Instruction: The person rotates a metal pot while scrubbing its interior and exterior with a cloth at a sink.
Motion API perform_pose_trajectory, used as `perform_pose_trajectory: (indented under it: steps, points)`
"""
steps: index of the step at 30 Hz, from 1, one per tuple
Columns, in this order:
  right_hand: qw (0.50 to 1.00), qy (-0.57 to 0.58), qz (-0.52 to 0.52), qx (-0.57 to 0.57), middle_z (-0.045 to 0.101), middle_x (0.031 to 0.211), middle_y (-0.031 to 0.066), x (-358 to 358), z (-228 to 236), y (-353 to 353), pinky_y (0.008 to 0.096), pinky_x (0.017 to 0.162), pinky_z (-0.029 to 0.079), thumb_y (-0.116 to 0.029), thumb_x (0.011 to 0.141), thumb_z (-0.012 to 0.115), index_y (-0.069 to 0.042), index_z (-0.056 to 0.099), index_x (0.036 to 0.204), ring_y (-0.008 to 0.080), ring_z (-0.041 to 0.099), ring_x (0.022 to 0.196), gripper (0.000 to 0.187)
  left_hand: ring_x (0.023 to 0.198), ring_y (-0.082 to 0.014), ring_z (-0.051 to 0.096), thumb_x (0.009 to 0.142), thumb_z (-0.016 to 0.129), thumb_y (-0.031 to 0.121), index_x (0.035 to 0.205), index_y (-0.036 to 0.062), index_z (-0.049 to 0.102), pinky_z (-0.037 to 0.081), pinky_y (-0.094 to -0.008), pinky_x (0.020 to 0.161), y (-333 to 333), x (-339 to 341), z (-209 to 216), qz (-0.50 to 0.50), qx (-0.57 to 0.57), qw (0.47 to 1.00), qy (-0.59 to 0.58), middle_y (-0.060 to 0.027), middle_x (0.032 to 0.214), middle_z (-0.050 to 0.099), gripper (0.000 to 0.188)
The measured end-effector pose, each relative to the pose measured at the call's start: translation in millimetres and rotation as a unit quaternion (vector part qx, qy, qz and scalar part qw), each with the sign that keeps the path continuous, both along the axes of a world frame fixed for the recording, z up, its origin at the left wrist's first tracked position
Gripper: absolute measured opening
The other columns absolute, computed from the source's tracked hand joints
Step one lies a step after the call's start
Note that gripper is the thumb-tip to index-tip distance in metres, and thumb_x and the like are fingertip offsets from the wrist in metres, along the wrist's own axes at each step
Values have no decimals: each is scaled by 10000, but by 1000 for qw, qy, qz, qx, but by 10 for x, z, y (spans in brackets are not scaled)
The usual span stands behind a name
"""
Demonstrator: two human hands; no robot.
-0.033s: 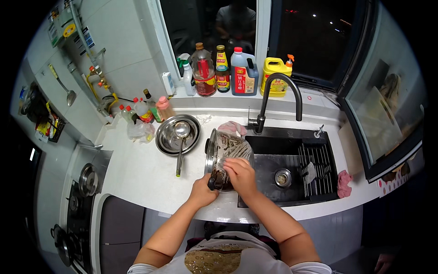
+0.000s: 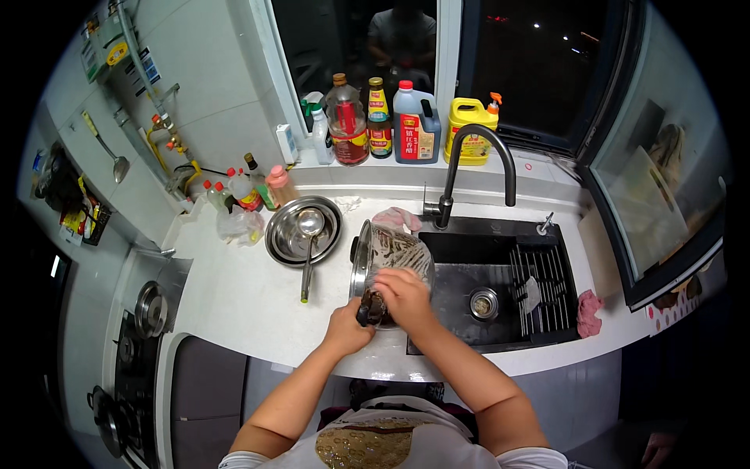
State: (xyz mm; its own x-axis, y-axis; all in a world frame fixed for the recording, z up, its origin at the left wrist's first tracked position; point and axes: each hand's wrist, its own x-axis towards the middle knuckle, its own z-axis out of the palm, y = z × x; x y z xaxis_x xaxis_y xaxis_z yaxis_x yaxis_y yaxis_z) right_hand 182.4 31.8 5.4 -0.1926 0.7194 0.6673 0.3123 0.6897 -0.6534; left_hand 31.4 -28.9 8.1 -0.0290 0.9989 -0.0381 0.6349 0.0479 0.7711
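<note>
- A big metal pot (image 2: 401, 248) is tipped over on the counter (image 2: 234, 301), at the left edge of the sink and close to the counter's front edge. It has brown and white streaks on it. I cannot tell if that side is the inside.
- The left hand (image 2: 349, 326) is closed around the pot's black handle (image 2: 364, 311).
- The right hand (image 2: 403, 298) has bent fingers pressed on the pot. I cannot tell if something is under them.
- A shiny bowl (image 2: 274, 244) sits left of the pot, nearer the counter's back edge. A ladle (image 2: 310, 223) has its round end in it, and its handle pokes over the rim toward the front edge.
- The black sink (image 2: 457, 273) has a round drain (image 2: 483, 305) in its bottom and a wire rack (image 2: 539, 285) at its right side.
- Small bottles (image 2: 244, 191) crowd the counter's back left corner, by a clear plastic bag (image 2: 240, 226).
- On the window ledge stand a brown bottle (image 2: 348, 121), a dark jug (image 2: 416, 129) and a yellow jug (image 2: 471, 134). I cannot see how full they are.
</note>
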Motion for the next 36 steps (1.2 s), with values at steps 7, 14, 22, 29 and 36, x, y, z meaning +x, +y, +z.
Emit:
perform_pose_trajectory:
  steps: [7,14,22,29,36]
  points:
    - [995,-78,-55,41,617,902,100,-73,-8,-75,392,771,495,-31,758,661,-21,667,872,310,572,868,115,819,-400,636,632,654,89,1031,-6,576,508,-407,748,-4,3,2,6,-3,1000,13,-232,839,656,418]
    - [993,-101,-31,57,652,917,110,-24,36,-25,380,788,506,-22,734,662,-23,675,839,297,598,888,105,854,-433,623,636,659,117,1044,0,553,506,-456,779,13,7,-5,-9,5,1000,23,-261,858,648,437]
    - [997,-58,-35,40,667,909,105,65,-52,-3,381,770,512,-26,731,694,-35,686,828,299,613,863,98,827,-431,625,638,659,128,996,-29,544,505,-467,764,28,152,80,-17,9,998,61,-260,827,643,407]
    - [994,-82,-66,34,665,927,110,211,-44,-10,385,785,511,-19,734,689,-27,685,841,300,606,887,107,828,-434,625,640,671,141,1004,-26,539,504,-469,769,51,207,143,-20,-14,996,80,-259,825,645,422]
    - [993,-101,-43,40,647,922,110,293,-19,-54,383,783,501,-17,747,685,-24,673,885,300,594,899,139,831,-440,623,649,675,144,1013,-30,535,503,-473,770,33,211,143,-44,-8,994,101,-260,828,645,427]
